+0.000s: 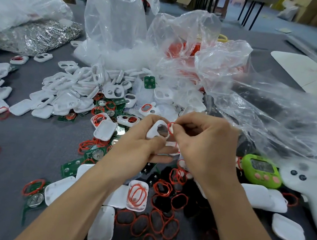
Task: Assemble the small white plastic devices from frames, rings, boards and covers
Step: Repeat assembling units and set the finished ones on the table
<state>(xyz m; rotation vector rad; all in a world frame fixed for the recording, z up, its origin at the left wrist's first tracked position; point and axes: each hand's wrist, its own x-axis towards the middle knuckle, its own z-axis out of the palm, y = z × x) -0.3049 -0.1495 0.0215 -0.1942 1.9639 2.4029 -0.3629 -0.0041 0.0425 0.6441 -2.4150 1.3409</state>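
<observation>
Table [11, 141], 6 o'clock: loose rings [156, 222], white covers [101, 225]. Centre: left hand [140, 145] grips white frame [158, 130]; right hand [202, 143] pinches red ring [170, 126] at the frame's edge. 11 o'clock: frame pile [78, 86]. 12 o'clock: clear bags [116, 15].

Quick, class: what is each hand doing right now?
Left hand: grips a white frame.
Right hand: pinches a red ring.
</observation>
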